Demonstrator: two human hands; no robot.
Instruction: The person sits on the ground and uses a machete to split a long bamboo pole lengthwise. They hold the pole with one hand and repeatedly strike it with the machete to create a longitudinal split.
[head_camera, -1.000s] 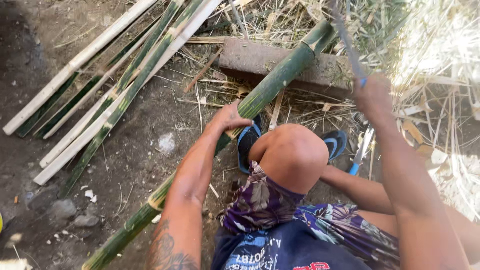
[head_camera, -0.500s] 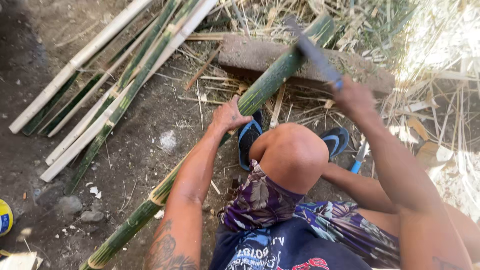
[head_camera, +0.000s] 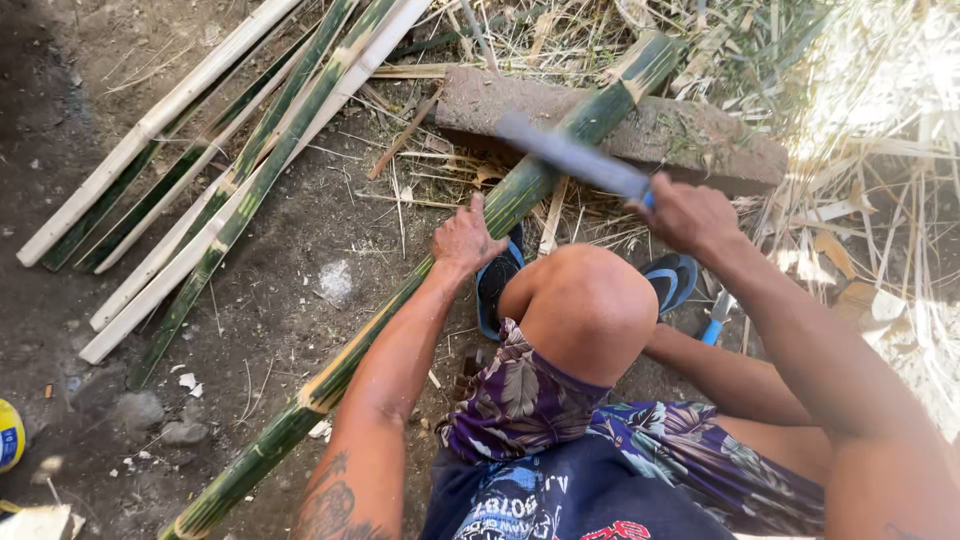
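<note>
a: where's the pole?

b: the green bamboo pole (head_camera: 440, 270) lies slantwise over the dirt, its far end propped on a flat stone block (head_camera: 700, 135), its near end running off past the bottom left. it passes just beside the raised knee (head_camera: 585, 305).

a: and the hands?

b: the left hand (head_camera: 465, 238) presses down on the pole, fingers curled over it, pinning it rather than lifting it. the right hand (head_camera: 690, 212) is closed tight round the handle of a long blade (head_camera: 570, 155), which is blurred with motion and sits low over the pole, close to where it meets the block.

a: so which step is this?

b: my guess is the chopping stroke itself, landing on or near the pole by the block. i can't tell whether the edge has bitten yet. the next stroke would call for a firm left hand, kept clear of the blade's path.

a: anything changed?

b: yes. a second ago the blade was raised high above the right hand, near the top of the view; half a second ago it was tipping down; now it's nearly on the pole. the left hand has kept its place.

a: around it?

b: split bamboo strips (head_camera: 230, 170) stacked at the upper left, dry straw (head_camera: 880, 230) to the right, blue sandals (head_camera: 675, 275) underfoot.
</note>
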